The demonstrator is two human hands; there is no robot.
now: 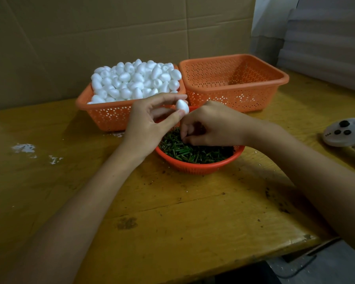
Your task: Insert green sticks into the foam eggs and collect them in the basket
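- Cardboard sheets back a worn wooden table (172,212), with white foam crumbs (24,148) scattered at its left.
- At rear left, the supply basket (107,119) is heaped with foam eggs (135,78).
- The left hand (150,124) pinches the held egg (182,106) between thumb and a fingertip above the bowl's far rim, with the other fingers loosely spread.
- That egg is probably almost weightless and easily dented. A gentle grip round its broad middle, leaving one end free for the stick, seems best.
- The round orange bowl (199,168) in front holds green sticks (193,153). They look thin, stiff and tangled, so each is likely best taken by its shaft.
- The right hand (213,128) curls its fingers down onto the sticks, thumb and forefinger close together. Whether they pinch one cannot be told.
- Just beside the supply basket, the collecting basket (234,99) shows no eggs.
- A white device (344,132) lies at far right.
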